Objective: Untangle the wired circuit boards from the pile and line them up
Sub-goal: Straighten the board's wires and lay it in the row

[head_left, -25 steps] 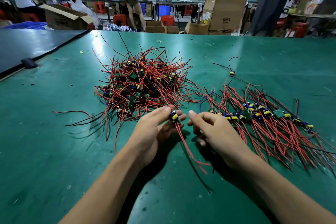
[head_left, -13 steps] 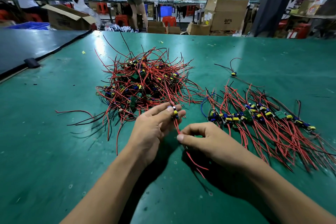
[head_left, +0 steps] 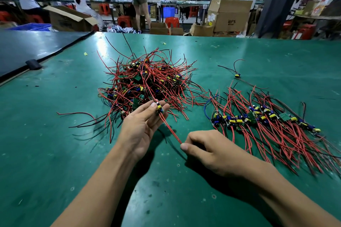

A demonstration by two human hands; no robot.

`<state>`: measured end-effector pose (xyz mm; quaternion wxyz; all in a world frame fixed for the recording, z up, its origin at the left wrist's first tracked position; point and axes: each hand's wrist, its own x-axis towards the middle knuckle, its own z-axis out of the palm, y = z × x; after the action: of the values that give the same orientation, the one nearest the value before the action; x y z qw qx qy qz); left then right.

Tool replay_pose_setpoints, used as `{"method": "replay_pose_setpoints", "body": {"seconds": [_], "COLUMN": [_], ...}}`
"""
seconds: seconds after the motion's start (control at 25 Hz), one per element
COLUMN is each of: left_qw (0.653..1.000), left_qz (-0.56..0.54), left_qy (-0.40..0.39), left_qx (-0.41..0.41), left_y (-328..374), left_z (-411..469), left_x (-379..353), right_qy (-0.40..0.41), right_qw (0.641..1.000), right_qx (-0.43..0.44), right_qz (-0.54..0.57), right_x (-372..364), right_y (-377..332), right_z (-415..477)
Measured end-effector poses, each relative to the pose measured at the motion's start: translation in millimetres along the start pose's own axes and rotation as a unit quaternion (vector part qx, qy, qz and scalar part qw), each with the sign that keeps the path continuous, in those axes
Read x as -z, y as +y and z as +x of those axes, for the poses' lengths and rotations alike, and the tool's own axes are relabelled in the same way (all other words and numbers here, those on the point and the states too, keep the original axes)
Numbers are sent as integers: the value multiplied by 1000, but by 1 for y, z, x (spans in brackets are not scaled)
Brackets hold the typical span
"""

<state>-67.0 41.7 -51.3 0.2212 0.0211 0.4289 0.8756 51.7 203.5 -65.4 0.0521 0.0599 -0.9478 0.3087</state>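
Head view: both forearms reach forward over a green tabletop [head_left: 64, 162].
Left grip [head_left: 142, 127]: palm turned up, just in front of the pile [head_left: 147, 83]; thumb and fingertips pinch one small circuit board [head_left: 159, 109].
Circuit board: carries yellow and blue parts; it is held at the near edge of the pile, with a red lead running from it back into the tangle.
Right grip [head_left: 208, 151]: knuckles up, low over the tabletop; thumb and forefinger are clenched on the free end of a red wire [head_left: 170, 131].
Red wire: runs straight from the held circuit board down to the right grip.
Pile: tangled red and black wires with boards mixed in, at the centre of the tabletop.
Row [head_left: 258, 119]: boards laid side by side to the right of the pile, with wires fanned toward the near edge.
Stray board [head_left: 237, 75]: lies alone beyond the row, apart from both groups.
Background: cardboard boxes [head_left: 228, 14] and people at far benches.
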Motion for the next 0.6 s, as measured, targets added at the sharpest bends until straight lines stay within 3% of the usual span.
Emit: {"method": "replay_pose_setpoints", "body": {"seconds": [0.16,0.28,0.48,0.6], "left_qw": [999,999,987,974], "left_qz": [-20,-6,132,195], "left_qy": [-4,-1,-56,-94], "left_qx": [41,42,66,72], "left_y": [4,4,-13,-32], "left_z": [1,-1,-12,-21], "left_x": [3,3,-8,-20], "right_qy": [76,89,216,245], "right_qw": [996,995,967,958], "right_qx": [42,30,-44,-54], "right_qz": [0,-24,125,136], "right_x": [0,5,4,-4], "right_y": [1,5,1,-3], "right_z": [1,1,4,5]}}
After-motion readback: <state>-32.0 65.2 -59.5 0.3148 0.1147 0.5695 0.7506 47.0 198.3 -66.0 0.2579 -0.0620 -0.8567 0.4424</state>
